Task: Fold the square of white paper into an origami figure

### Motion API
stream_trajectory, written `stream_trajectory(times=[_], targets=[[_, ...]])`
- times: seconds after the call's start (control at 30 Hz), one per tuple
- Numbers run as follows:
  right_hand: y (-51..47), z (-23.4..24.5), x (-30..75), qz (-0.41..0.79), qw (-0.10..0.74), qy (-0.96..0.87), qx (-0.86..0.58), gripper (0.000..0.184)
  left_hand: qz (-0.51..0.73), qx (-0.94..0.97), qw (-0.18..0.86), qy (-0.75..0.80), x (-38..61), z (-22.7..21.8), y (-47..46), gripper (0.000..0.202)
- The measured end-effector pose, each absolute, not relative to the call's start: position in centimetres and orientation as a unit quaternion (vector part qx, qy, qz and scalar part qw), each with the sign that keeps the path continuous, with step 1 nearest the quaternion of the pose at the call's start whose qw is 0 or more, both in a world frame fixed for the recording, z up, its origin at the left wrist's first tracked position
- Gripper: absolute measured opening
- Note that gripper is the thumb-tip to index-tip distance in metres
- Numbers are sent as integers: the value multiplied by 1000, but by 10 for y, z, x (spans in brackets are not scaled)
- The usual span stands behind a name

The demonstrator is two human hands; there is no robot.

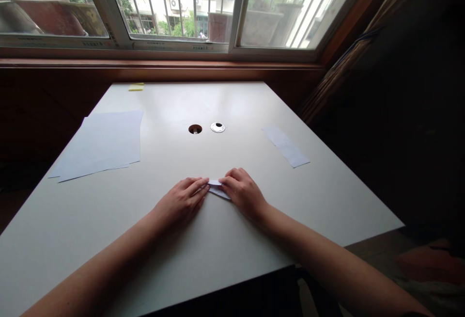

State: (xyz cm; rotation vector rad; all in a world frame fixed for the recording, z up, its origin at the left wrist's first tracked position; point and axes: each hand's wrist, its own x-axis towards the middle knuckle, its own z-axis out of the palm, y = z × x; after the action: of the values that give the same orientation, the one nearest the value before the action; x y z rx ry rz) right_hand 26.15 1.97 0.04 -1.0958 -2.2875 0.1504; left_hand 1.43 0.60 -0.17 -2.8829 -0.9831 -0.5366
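A small piece of folded white paper is between my two hands, low over the middle of the white table. My left hand has its fingers pressed together on the paper's left end. At the right end, my right hand pinches the paper between thumb and curled fingers. Part of the paper is hidden under the fingers of both hands.
Large white sheets lie stacked at the left. A paper strip lies at the right. Beyond my hands are a round table hole and a metal ring cover. Yellow sticky notes sit near the far edge, below the window.
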Motion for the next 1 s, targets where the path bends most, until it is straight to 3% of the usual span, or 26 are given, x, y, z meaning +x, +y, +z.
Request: stream_trajectory(times=[0.43, 1.0], targets=[[15, -7, 264, -12, 233, -898, -372, 30, -149, -941, 39, -301, 11, -1, 5, 43], [15, 9, 267, -48, 181, -930, -318, 31, -125, -946, 74, -290, 10, -1, 0, 42]])
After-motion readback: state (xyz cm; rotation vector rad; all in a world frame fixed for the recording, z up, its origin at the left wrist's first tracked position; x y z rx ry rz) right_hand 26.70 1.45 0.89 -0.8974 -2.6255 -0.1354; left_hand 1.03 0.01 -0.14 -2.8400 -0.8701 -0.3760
